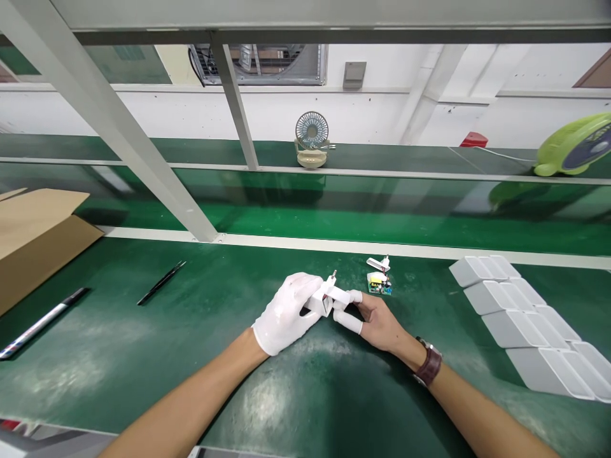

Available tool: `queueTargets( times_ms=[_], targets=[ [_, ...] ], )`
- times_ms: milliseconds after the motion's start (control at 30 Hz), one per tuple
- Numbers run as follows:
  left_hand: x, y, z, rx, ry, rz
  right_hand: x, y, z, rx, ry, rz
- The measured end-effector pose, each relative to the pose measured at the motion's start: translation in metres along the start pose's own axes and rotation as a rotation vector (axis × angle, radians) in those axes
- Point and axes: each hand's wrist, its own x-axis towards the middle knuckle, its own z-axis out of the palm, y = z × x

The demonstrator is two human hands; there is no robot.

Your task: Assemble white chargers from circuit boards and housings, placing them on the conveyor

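My left hand [290, 312], in a white glove, grips a small white plastic housing [323, 303] above the middle of the green table. A thin metal tip sticks up from this housing. My right hand [372, 318], with white covers on thumb and fingertips, pinches a flat white part [337, 294] at the housing's right side; the two parts touch. Just beyond my right hand lies a small circuit board [379, 284] with yellow and other components, and a white part [379, 263] lies behind it.
White trays [525, 327] stand in a row at the right. A black tweezers-like tool [161, 283], a marker-like stick [42, 323] and a cardboard box [42, 248] are at the left. A metal post [143, 159] slants down to the table; a small fan [312, 140] stands on the shelf.
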Motion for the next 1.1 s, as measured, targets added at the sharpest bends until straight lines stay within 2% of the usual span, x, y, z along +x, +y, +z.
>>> queueTargets(
  times_ms=[167, 300, 433, 600, 700, 833, 900, 967, 1100],
  targets=[
    [0.001, 0.003, -0.001, -0.033, 0.064, -0.004, -0.001, 0.002, 0.002, -0.067, -0.001, -0.045],
    [0.004, 0.009, -0.004, -0.036, 0.012, -0.092, 0.0, -0.001, 0.004, -0.107, -0.007, -0.113],
    [0.004, 0.011, -0.004, -0.057, 0.025, -0.113, 0.0, -0.003, 0.005, -0.17, -0.017, -0.207],
    [0.003, 0.01, -0.004, -0.062, 0.017, -0.23, -0.003, -0.004, 0.006, -0.297, -0.005, -0.313],
    [0.006, 0.014, -0.005, -0.049, 0.019, -0.266, -0.005, -0.008, 0.007, -0.398, 0.04, -0.333],
    [0.008, 0.019, -0.002, -0.039, 0.039, -0.28, -0.007, -0.012, 0.013, -0.497, 0.004, -0.321],
    [0.007, 0.02, 0.002, -0.034, 0.057, -0.287, -0.006, -0.01, 0.018, -0.442, 0.024, -0.297],
    [0.004, 0.02, 0.006, -0.028, 0.079, -0.266, -0.003, -0.005, 0.023, -0.314, 0.101, -0.247],
    [-0.003, 0.021, 0.01, 0.003, 0.185, -0.142, 0.004, 0.0, 0.028, 0.157, 0.181, -0.056]
  ],
)
